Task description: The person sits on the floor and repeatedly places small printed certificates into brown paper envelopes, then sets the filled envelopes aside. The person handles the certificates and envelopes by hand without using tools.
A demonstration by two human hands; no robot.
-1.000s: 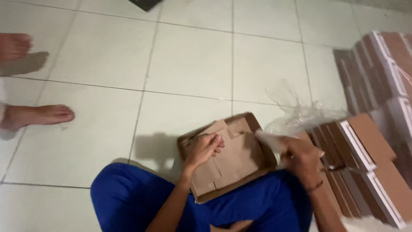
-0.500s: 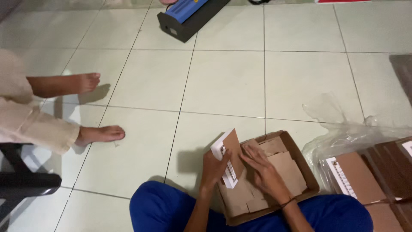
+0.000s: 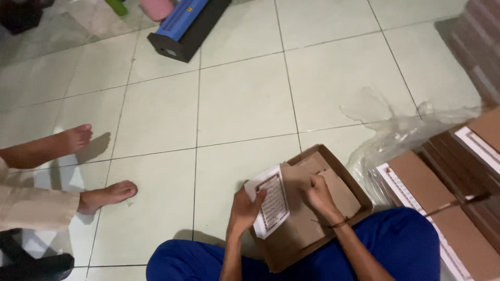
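Observation:
A shallow brown cardboard box (image 3: 348, 174) rests on my lap, on blue trousers. My left hand (image 3: 246, 209) grips the box's near-left flap, a white printed panel (image 3: 271, 205) that stands tilted up. My right hand (image 3: 319, 195) is closed into a fist and presses down on the folded cardboard inside the box. A thin band circles my right wrist.
Stacks of flat brown cardboard blanks (image 3: 442, 208) lie at my right, partly under clear plastic wrap (image 3: 401, 135). Another person's bare feet (image 3: 107, 195) rest on the pale tiled floor at left. A blue and black device (image 3: 185, 26) lies at the top.
The view has swung left and up. The white flap in my left hand has come further out and up; my right hand has curled into a fist on the cardboard.

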